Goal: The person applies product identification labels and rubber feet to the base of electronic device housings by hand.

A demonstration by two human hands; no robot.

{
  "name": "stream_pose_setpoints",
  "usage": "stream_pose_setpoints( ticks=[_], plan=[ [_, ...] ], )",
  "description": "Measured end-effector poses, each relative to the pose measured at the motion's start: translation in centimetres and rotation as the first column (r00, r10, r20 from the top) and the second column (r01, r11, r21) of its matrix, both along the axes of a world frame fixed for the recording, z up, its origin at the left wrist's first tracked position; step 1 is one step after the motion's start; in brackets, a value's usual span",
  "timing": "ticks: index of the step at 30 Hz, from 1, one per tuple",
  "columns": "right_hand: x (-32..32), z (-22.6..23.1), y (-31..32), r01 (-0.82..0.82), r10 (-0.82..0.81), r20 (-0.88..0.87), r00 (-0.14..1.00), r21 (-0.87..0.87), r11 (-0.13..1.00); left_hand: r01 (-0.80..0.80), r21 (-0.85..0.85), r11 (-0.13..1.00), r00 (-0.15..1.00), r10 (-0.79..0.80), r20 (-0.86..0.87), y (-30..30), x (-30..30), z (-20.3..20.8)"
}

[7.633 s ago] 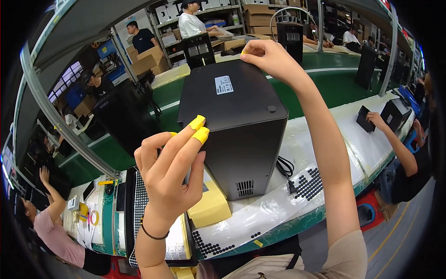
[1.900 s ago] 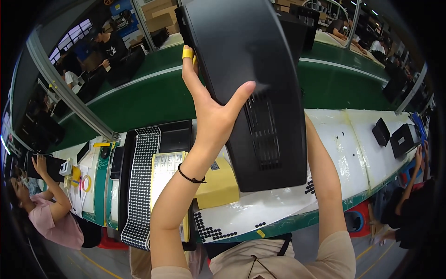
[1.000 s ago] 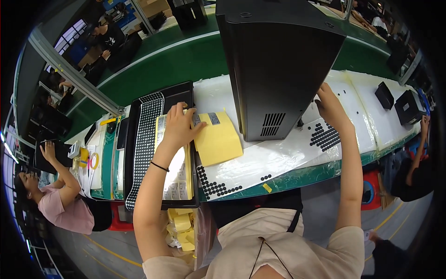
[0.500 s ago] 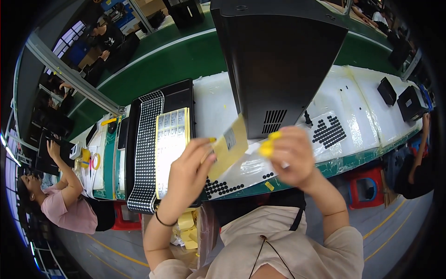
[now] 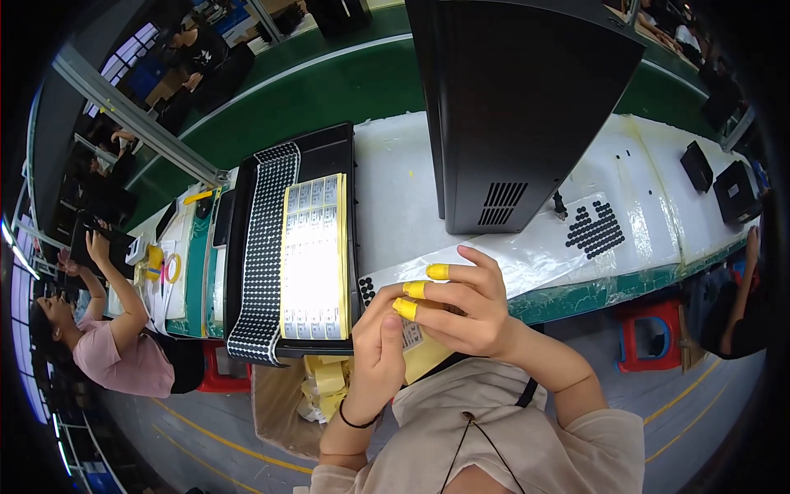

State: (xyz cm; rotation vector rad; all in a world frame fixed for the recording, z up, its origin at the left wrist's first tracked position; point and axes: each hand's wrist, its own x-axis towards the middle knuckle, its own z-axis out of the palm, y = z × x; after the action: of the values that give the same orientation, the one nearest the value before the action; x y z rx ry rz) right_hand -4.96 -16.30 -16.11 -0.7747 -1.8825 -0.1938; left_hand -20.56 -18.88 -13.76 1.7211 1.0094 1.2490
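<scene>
My left hand (image 5: 380, 344) is closed on a yellow backing sheet (image 5: 429, 357) that carries a pale printed label (image 5: 411, 336). The thumb presses against the sheet's left edge. Over the same sheet, my right hand (image 5: 471, 311) curls from the right, its fingertips meeting the left fingers. Three of its fingers wear yellow wraps (image 5: 414, 290); its thumb is hidden. Both hands are low, close to my body. Beyond them a tall black case (image 5: 527, 123) stands upright, with vent slots near its lower end.
To the left, a black tray (image 5: 341, 148) holds a label stack (image 5: 313, 247) and a strip of black dots (image 5: 271, 239). Round black pads (image 5: 597, 230) lie right of the case. A bin (image 5: 280, 403) of yellow scraps is below. A person in pink (image 5: 123, 346) works at left.
Both hands have come together and lower, bringing the yellow sheet toward my body. The right hand, formerly apart from it, now reaches over it. The view has shifted slightly.
</scene>
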Motion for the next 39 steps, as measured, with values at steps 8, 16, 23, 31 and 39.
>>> stream_pose_setpoints(
  ticks=[8,16,23,31,39],
  plan=[
    [0.6,-0.8,-0.1,-0.124,0.105,-0.114,0.988,-0.180,0.976,0.077,-0.341,0.937,0.962,0.021,0.274,0.3,0.0,-2.8],
    [2.0,0.3,0.2,-0.435,0.376,-0.220,0.900,-0.428,0.792,0.183,-0.610,0.771,0.878,0.150,0.454,1.3,-0.1,-3.3],
    [5.9,-1.9,-2.2,-0.583,0.263,-0.635,0.726,-0.366,0.725,0.038,-0.482,0.875,0.954,0.111,0.277,0.9,-1.4,-4.4],
    [4.1,-2.5,-2.2,-0.539,0.001,-0.655,0.755,-0.620,0.571,0.098,-0.118,0.988,0.954,-0.060,0.293,0.8,-0.6,-4.1],
    [-0.6,-1.1,2.9,-0.296,-0.054,-0.706,0.706,-0.363,0.884,-0.455,0.467,0.759,0.861,0.508,0.013,0.1,-0.6,-3.9]
  ],
)
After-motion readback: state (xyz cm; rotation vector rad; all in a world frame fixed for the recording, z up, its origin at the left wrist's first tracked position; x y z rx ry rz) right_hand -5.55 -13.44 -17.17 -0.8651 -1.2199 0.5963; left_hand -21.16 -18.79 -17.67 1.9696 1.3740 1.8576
